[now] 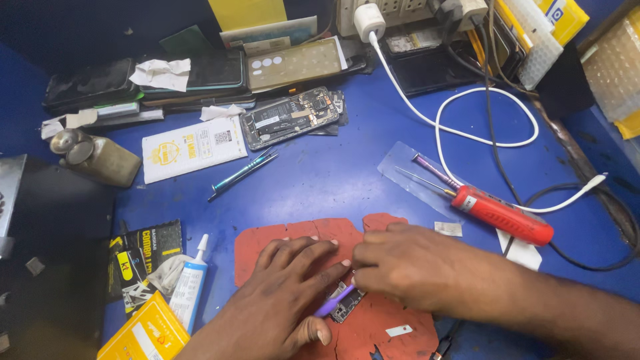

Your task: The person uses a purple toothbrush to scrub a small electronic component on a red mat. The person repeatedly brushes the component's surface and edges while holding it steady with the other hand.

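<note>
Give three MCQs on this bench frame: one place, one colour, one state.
1. Where is the red driver?
A. right of the red mat
B. on the open phone
C. in the left hand

2. What colour is the tool between the hands?
A. green
B. purple
C. yellow

3. How is the white cable?
A. coiled in a box
B. cut in two
C. plugged into the charger

Key: 1 A, it lies on blue table beside the mat; 2 B, purple shows under the right hand; 3 C, it runs from the charger.

Circuit board [347,305] perhaps mostly under fingers [373,267]
</note>
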Demonstrator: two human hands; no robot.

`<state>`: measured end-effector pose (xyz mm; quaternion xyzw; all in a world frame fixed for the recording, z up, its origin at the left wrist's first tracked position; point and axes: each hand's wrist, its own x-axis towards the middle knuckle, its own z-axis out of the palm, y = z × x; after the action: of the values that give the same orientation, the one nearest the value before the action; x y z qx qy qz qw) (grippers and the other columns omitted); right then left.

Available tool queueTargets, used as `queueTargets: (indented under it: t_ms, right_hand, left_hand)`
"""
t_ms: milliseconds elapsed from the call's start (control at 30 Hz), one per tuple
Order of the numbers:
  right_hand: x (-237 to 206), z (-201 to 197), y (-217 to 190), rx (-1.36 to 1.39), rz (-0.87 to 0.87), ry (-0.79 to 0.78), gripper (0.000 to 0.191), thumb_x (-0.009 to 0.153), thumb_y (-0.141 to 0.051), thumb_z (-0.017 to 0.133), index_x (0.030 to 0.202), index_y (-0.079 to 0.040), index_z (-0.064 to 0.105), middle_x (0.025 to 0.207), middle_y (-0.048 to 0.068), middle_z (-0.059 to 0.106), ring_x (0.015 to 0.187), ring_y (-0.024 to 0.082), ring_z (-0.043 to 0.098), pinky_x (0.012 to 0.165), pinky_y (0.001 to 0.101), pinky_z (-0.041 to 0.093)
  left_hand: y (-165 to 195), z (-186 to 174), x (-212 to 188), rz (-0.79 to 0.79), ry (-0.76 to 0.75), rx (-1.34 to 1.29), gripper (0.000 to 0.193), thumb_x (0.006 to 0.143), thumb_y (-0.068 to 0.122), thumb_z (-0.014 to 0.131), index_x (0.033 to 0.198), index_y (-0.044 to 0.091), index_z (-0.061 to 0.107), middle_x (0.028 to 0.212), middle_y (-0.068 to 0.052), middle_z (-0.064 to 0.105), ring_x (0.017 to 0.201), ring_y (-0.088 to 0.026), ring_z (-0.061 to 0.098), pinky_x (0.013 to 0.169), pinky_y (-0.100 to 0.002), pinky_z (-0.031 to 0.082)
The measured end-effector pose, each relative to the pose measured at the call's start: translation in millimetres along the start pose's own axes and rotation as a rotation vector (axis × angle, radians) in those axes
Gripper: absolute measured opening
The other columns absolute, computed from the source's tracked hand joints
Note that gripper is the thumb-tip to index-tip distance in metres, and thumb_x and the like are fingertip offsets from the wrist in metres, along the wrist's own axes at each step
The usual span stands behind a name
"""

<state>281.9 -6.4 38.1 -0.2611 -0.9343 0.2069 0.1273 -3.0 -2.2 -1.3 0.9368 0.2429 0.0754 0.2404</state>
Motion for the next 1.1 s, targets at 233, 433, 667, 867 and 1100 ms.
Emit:
queueTargets:
  t_ms: [233,433,667,867,1100]
  right_hand:
    - [0.4,-1.3,-0.9,-0.023,-0.031,0.015,0.028,0.076,-0.012,0.066,0.104,-0.009,0.068,0.105,0.006,0.063,0.102,0.028,0.062,0.081,0.0409,0.048]
    - [-1.1,-1.2,0.0,-0.005,0.162,-0.117,0.015,0.079,-0.016,0.069,0.093,-0.012,0.069,0.101,0.004,0.064,0.099,0.027,0.062,0.078,0.0417,0.048]
    - [0.1,-3.2,-0.6,0.019,0.033,-0.065,0.015,0.079,-0.014,0.067,0.093,-0.010,0.069,0.097,0.006,0.062,0.100,0.027,0.062,0.081,0.0430,0.047]
    - [4.5,-5.5,-4.9,0.001,0.053,-0.068,0.017,0.080,-0.015,0.067,0.096,-0.010,0.071,0.096,0.006,0.061,0.096,0.028,0.061,0.078,0.0426,0.047]
    - [4.0,-8.7,-3.7,-0.003,0.051,-0.102,0.018,0.078,-0.018,0.068,0.094,-0.011,0.072,0.094,0.007,0.062,0.095,0.029,0.060,0.075,0.0416,0.046]
  left_hand:
    - [0.1,0.5,-1.2,-0.002,0.026,0.002,0.085,0.094,0.072,0.044,0.147,0.007,0.055,0.159,-0.020,0.043,0.145,-0.045,0.035,0.118,-0.057,0.025]
    - [0.8,0.8,-0.9,0.002,0.040,0.010,0.084,0.093,0.071,0.045,0.148,0.009,0.056,0.158,-0.020,0.044,0.144,-0.044,0.037,0.118,-0.057,0.026]
    - [0.2,0.6,-0.4,-0.017,0.016,-0.028,0.079,0.093,0.068,0.048,0.145,0.008,0.058,0.155,-0.020,0.046,0.142,-0.044,0.038,0.116,-0.056,0.027]
    - [0.2,0.2,-0.6,0.016,0.028,-0.017,0.079,0.096,0.067,0.049,0.146,0.007,0.056,0.155,-0.020,0.045,0.142,-0.044,0.037,0.116,-0.057,0.026]
    - [2.0,-1.4,-0.3,0.020,0.043,-0.020,0.074,0.094,0.060,0.055,0.147,0.008,0.057,0.156,-0.019,0.045,0.143,-0.043,0.037,0.117,-0.056,0.026]
